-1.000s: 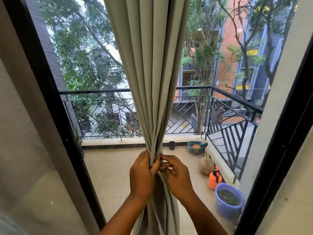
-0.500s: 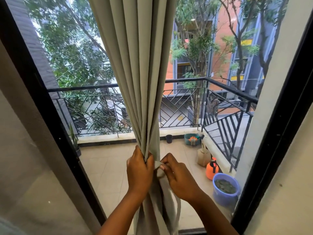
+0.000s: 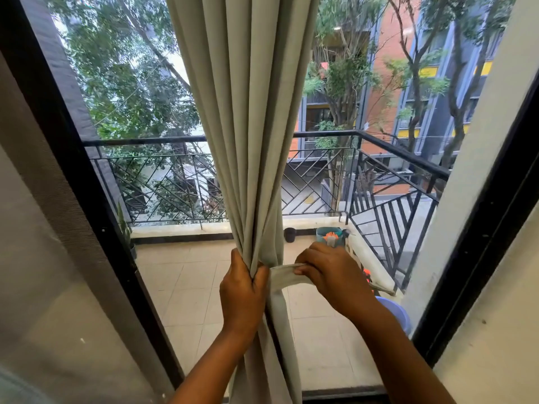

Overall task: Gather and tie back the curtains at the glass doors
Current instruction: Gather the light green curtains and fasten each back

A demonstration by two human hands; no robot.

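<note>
A pale grey-green curtain point(image 3: 248, 112) hangs in front of the glass door, gathered into a narrow bunch at waist height. My left hand point(image 3: 243, 290) grips the bunched folds from the left. My right hand point(image 3: 329, 272) pinches the end of a matching fabric tie-back strip point(image 3: 284, 275), pulled out taut to the right of the bunch. The strip runs from the bunch near my left thumb across to my right fingers, and a loose length of it hangs down beside the curtain.
Black door frames stand at the left point(image 3: 87, 199) and right point(image 3: 481, 228). Beyond the glass lie a tiled balcony, a black metal railing point(image 3: 379, 176), a blue bucket point(image 3: 396, 313), an orange sprayer point(image 3: 367, 275) and small pots.
My right hand has moved away from the bunch to the right, drawing the tie-back strip out taut. My left hand keeps its grip on the gathered curtain.
</note>
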